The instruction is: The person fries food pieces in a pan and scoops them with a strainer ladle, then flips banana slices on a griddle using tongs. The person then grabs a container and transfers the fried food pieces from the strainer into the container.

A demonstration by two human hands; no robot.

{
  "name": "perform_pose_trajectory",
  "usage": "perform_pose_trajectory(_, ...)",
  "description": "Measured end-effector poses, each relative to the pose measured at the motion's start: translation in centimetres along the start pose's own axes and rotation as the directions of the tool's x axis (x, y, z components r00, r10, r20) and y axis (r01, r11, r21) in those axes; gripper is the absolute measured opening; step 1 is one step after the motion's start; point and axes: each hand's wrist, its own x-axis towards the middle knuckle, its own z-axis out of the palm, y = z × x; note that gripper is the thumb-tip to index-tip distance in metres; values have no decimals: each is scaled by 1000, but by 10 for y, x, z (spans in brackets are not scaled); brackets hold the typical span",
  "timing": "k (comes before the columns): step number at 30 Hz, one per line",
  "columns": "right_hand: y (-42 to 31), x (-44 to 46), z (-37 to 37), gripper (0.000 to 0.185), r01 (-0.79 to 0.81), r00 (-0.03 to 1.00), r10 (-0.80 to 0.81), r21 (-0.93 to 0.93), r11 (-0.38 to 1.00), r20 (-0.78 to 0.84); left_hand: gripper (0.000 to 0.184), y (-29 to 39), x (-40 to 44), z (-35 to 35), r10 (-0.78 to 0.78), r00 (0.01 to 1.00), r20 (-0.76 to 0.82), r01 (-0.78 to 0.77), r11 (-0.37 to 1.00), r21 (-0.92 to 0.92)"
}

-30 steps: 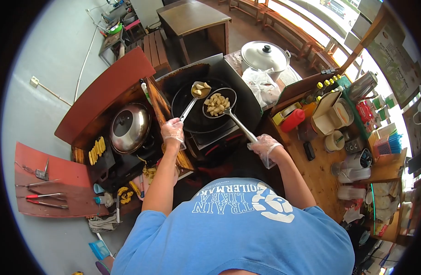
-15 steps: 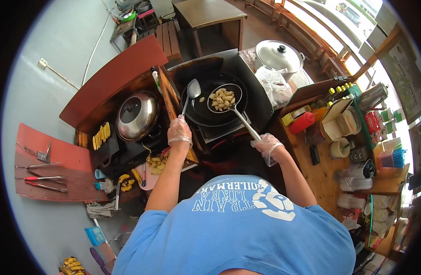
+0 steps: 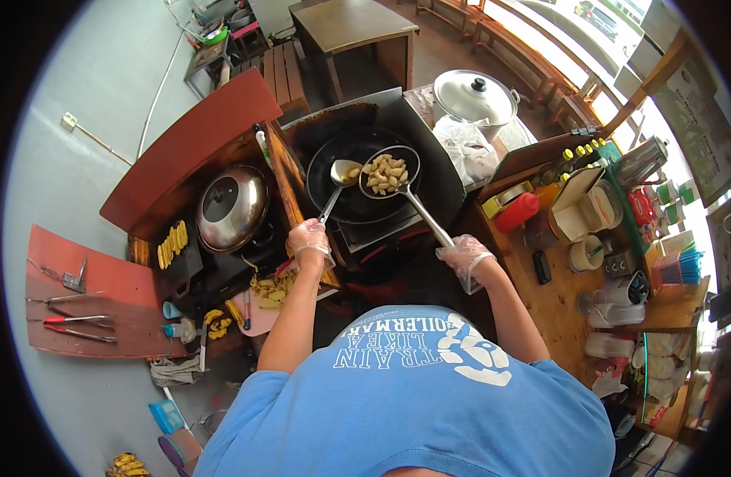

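My left hand [image 3: 308,241], in a clear plastic glove, is closed round the handle of a metal spatula [image 3: 339,168]. The spatula's head carries one brownish piece of food [image 3: 350,172] and sits close to the left rim of a strainer. My right hand [image 3: 467,258], also gloved, grips the long handle of that strainer [image 3: 427,215]. Several pale brown food pieces [image 3: 385,175] lie heaped in the strainer. Both tools are over a large dark wok [image 3: 327,151]; whether the strainer touches it, I cannot tell.
Left of a wooden divider [image 3: 279,171] stands a lidded pan [image 3: 232,208], with peeled bananas [image 3: 173,242] beside it. A big lidded pot [image 3: 475,97] and plastic bag [image 3: 465,147] are behind on the right. The right counter holds a red bottle [image 3: 517,212] and several containers.
The spatula's head has moved down and right toward the strainer, and the loose piece from the wok is now on it. The strainer stays nearly in place. The whole view has shifted slightly.
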Motion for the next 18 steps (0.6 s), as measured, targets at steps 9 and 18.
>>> perform_pose_trajectory(9,14,14,-1,32,37,999,-37,8,999,6,27,37,-25,-5,92,994,55,-98,989,114)
perform_pose_trajectory(18,12,32,5,34,59,996,-57,-15,998,63,24,27,-40,-2,670,719,184,-659,573,487)
